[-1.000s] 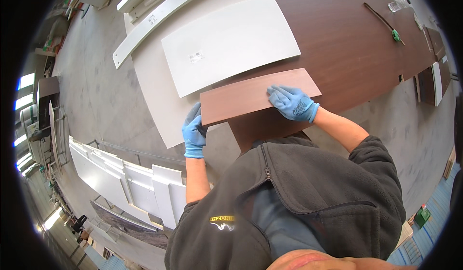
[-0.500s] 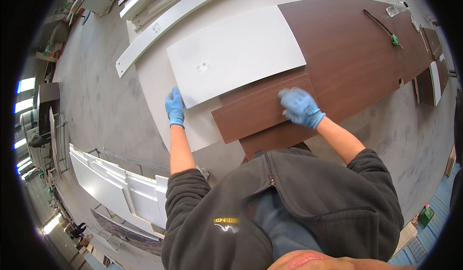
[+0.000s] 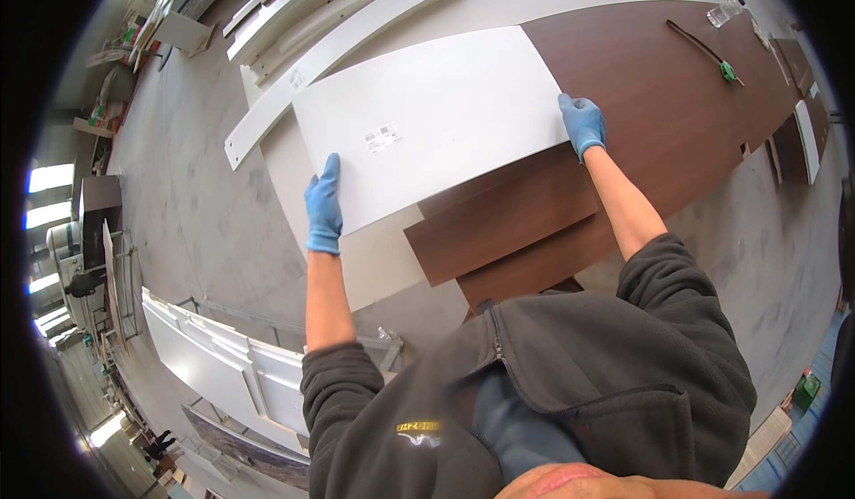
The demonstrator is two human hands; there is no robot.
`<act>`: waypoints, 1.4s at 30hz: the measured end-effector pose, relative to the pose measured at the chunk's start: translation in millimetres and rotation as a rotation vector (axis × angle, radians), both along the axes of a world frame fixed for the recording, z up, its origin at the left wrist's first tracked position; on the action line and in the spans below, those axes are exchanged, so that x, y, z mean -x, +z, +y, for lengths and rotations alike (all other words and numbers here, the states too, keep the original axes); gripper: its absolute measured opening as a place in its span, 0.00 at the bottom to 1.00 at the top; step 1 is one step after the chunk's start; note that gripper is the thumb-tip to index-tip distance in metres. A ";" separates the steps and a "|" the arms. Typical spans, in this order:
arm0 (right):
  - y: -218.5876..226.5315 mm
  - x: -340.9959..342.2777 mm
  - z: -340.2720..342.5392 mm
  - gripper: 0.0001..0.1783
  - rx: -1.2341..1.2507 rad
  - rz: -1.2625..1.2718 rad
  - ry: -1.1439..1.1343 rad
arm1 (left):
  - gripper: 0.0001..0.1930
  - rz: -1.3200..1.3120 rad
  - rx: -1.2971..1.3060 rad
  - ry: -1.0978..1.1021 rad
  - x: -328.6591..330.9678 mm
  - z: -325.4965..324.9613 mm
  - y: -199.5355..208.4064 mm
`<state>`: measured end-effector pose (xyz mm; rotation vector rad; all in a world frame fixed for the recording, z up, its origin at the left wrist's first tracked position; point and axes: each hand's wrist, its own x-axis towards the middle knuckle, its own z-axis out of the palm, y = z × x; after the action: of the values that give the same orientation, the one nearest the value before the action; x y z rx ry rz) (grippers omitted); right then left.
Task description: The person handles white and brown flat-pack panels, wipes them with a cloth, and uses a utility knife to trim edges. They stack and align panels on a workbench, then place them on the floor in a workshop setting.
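Note:
A white rectangular panel (image 3: 454, 98) with a printed label (image 3: 382, 137) lies in front of me over brown boards. My left hand (image 3: 324, 207), in a blue glove, is closed on the panel's left edge, with the thumb side over its top. At the right edge, my blue-gloved right hand (image 3: 583, 125) grips the same panel near its near corner; the fingertips beneath are hidden. Just nearer to me than the panel is a narrow brown board (image 3: 508, 223). A large dark-brown board (image 3: 659, 107) spreads out to the right.
Long white strips (image 3: 347, 52) lie at the upper left. A tape measure with a green case (image 3: 728, 72) and a clear bottle (image 3: 726, 12) rest at the far right. White panels (image 3: 223, 356) stand on a rack at the lower left.
My right hand has moved from above the narrow brown board up to the white panel's right edge and taken hold. The panel has shifted slightly toward me; my left hand now grips its left edge.

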<state>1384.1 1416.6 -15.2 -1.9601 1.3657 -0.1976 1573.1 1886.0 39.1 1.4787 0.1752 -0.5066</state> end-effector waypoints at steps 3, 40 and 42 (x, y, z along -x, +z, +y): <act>17.5 29.9 -7.9 0.29 -0.045 -0.131 -0.147 | 0.24 -0.164 0.082 -0.056 28.9 -16.4 70.3; 41.8 694.4 -98.8 0.38 0.443 -0.120 0.273 | 0.21 0.518 0.121 -1.063 515.7 -494.6 156.2; 6.1 783.0 -126.7 0.34 0.222 0.148 -0.216 | 0.21 0.553 0.134 -1.088 510.7 -515.2 164.7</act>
<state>601.1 1290.0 -9.1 -2.0370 1.7170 -0.3231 1062.4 1370.8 203.8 1.1713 -0.2594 -1.7653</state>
